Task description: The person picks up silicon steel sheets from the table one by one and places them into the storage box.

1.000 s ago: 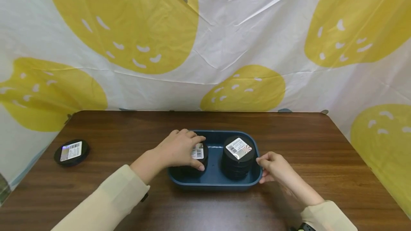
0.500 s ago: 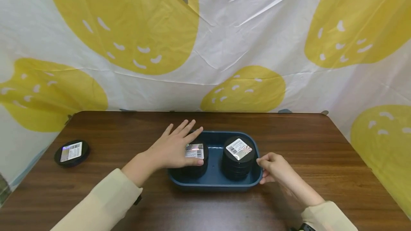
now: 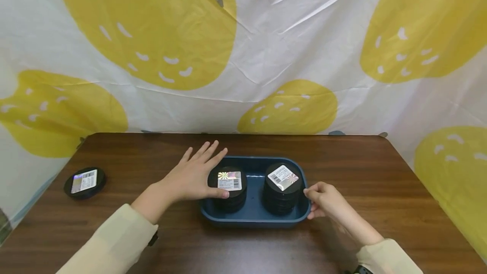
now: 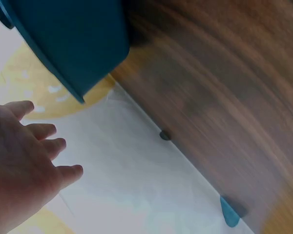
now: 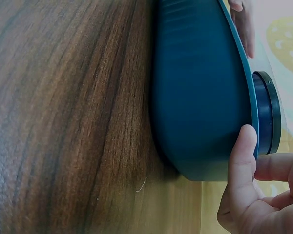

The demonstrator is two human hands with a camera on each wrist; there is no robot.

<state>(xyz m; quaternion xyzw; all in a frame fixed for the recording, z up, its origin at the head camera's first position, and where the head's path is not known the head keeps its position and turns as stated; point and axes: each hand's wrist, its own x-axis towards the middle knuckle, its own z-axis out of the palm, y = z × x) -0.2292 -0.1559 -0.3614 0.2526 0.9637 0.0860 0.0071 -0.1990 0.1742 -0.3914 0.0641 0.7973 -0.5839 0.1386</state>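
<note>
A blue plastic bin sits on the table in the head view, holding two stacks of round black discs. The left stack has a label with a gold patch and barcode on top; the right stack carries a similar label. My left hand hovers over the bin's left end, fingers spread, its thumb overlapping the left stack's top. At the bin's right end my right hand pinches the rim between thumb and fingers. The right wrist view shows the thumb outside the bin wall.
A single labelled black disc lies at the table's far left. Behind the brown wooden table hangs a white cloth printed with yellow fruit.
My left hand has let go of the left stack's top disc, spread its fingers and drawn back to the left. The right hand keeps its place on the rim.
</note>
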